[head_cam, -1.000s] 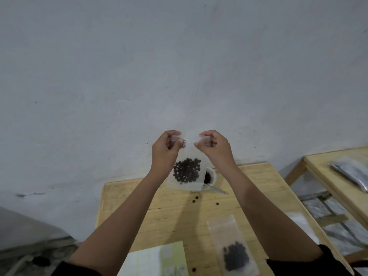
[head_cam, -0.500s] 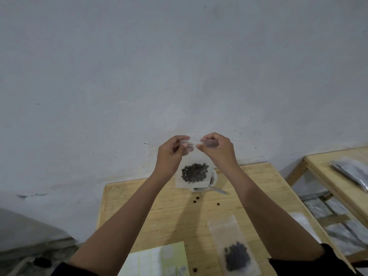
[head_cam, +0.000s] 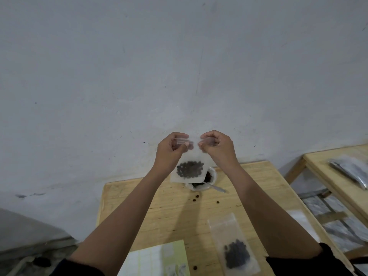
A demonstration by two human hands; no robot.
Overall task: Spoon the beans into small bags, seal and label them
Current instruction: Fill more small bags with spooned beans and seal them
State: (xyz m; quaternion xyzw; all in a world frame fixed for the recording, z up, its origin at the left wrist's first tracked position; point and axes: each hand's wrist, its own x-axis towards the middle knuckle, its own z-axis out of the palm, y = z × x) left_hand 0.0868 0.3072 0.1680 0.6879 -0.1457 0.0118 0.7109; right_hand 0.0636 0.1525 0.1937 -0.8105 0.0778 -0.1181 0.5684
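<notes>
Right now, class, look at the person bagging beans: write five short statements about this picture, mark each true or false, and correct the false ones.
1. Both hands pinch the top edge of the held bag. True: the left hand and the right hand grip it at the top.
2. The held bag is empty. False: dark beans sit in its lower part.
3. A second bag with beans lies flat on the wooden table. True.
4. The spoon is in the right hand. False: it rests in the white cup on the table.
5. No beans have spilled. False: a few loose beans lie on the table near the cup.
</notes>
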